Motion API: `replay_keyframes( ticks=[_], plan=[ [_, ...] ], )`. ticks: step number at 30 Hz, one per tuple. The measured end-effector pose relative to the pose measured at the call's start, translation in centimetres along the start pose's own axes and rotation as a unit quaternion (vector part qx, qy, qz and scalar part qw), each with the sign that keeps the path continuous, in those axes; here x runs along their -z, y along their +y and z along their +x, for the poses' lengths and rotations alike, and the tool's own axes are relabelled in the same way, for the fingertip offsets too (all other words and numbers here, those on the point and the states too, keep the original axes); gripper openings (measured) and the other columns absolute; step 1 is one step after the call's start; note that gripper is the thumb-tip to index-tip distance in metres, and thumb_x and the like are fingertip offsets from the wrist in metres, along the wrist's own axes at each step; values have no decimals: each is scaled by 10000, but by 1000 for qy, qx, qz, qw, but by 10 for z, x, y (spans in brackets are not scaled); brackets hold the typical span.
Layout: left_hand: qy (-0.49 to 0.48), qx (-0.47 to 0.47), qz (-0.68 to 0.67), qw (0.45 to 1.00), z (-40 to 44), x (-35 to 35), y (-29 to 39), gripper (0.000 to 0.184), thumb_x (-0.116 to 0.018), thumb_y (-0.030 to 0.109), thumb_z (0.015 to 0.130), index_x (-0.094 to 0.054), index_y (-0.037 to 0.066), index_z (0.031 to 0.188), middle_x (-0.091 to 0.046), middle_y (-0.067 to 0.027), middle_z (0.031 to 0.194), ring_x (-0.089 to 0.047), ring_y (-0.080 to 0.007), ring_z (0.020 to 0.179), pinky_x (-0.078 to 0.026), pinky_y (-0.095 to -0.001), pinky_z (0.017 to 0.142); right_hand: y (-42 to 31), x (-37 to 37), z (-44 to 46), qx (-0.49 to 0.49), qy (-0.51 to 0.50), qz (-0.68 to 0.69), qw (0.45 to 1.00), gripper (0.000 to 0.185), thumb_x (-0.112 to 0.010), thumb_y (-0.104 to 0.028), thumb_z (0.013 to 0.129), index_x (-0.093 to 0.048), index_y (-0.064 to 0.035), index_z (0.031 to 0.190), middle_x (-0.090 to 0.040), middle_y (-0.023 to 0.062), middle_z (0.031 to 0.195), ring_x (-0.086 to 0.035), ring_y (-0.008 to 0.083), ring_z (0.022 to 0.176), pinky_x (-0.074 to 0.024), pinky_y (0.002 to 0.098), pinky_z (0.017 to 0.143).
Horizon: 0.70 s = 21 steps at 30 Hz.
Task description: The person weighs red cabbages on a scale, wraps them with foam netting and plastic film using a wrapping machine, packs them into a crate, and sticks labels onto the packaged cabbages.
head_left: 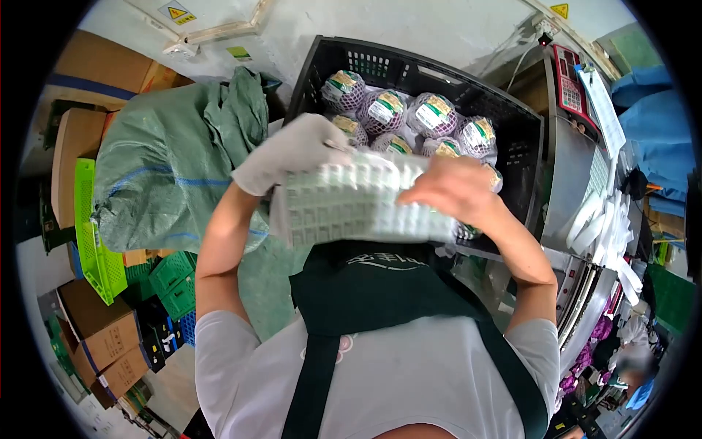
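Observation:
In front of my apron I hold a pale, whitish-green block with rows of a grid-like pattern [336,205]; it looks wrapped in clear plastic and is blurred, so its kind is unclear. My left hand [292,150], in a light glove, is closed on its upper left edge. At its right end my bare right hand [461,189] grips it, thumb stretched across the near face. Just behind it stands a black plastic crate [515,139] containing several round fruits in foam nets with labels [435,115]. The block hides the crate's near part.
A green woven sack [168,161] stands on the left, near a lime-green crate [95,227] and cardboard boxes [106,340]. To the right are a metal machine [567,168], a red calculator-like keypad [574,84], a clipboard [603,110] and white strips [603,234].

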<state>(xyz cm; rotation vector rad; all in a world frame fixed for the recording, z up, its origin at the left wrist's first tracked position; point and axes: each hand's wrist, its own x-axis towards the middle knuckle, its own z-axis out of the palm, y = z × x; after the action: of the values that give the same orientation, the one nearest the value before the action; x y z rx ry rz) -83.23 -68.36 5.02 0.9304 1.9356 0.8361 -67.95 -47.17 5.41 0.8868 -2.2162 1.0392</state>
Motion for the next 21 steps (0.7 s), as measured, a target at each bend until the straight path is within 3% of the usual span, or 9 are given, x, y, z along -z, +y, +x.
replay_keyframes(
  ticks=[1,2,3,4,6,9,15,20,21],
  plan=[
    [43,36,22,998,-10,9,-6,217,-642,150,714,-622,-58,771,-559,-20,581,-478,-62,568,-401,-244,539,-4,7,-7,-167,83,81,979,95,-729,-85,705,-668,-39,761,-580,19,617,-512,107,515,-420,222,470],
    [92,-7,19,996,-24,18,-3,201,-629,137,723,-619,-59,766,-550,-14,585,-482,-59,576,-403,-236,545,-7,11,-20,-360,161,59,917,98,-727,-86,730,-660,-21,758,-592,-3,610,-498,50,524,-398,184,481],
    [118,31,7,993,-37,29,-14,213,-619,141,726,-626,-60,796,-561,-39,590,-497,-66,571,-409,-237,542,1,18,-33,-489,199,81,846,104,-713,-84,758,-643,-9,741,-596,-12,625,-491,24,537,-382,169,477],
    [179,80,16,980,-55,37,-14,184,-620,112,740,-634,-61,802,-586,-27,618,-511,-73,582,-407,-225,555,18,21,-62,-536,182,90,820,155,-692,-149,795,-635,-18,733,-589,-20,619,-492,22,531,-373,168,453],
    [251,116,-8,961,-86,54,-33,139,-628,65,742,-636,-55,812,-588,-10,649,-503,-58,609,-393,-212,563,26,17,-99,-715,96,111,684,192,-693,-205,793,-648,-18,776,-566,-29,607,-463,34,497,-359,181,411],
    [344,132,-107,923,-125,58,-65,72,-589,20,789,-602,-31,739,-546,36,630,-457,-22,570,-349,-190,516,31,-12,-183,-793,45,179,581,205,-689,-185,781,-659,6,849,-594,8,669,-457,61,477,-339,192,369],
    [371,114,-180,904,-156,53,-97,77,-630,33,808,-643,-26,856,-626,-3,721,-518,-39,611,-412,-189,573,24,-30,-204,-828,71,197,520,243,-722,-185,745,-651,36,816,-591,31,668,-404,75,393,-320,213,345],
    [377,113,-175,902,-159,51,-95,83,-633,26,805,-648,-24,869,-631,-8,728,-522,-40,619,-416,-190,580,34,-47,-214,-819,9,60,570,261,-746,-229,708,-662,13,760,-619,65,633,-478,114,390,-393,257,384],
    [379,114,-182,900,-161,50,-95,83,-633,24,804,-648,-24,869,-630,-6,728,-520,-39,621,-415,-188,583,37,-45,-214,-780,-85,-23,620,280,-744,-256,700,-664,8,746,-623,93,621,-524,143,415,-428,279,421]
  ],
)
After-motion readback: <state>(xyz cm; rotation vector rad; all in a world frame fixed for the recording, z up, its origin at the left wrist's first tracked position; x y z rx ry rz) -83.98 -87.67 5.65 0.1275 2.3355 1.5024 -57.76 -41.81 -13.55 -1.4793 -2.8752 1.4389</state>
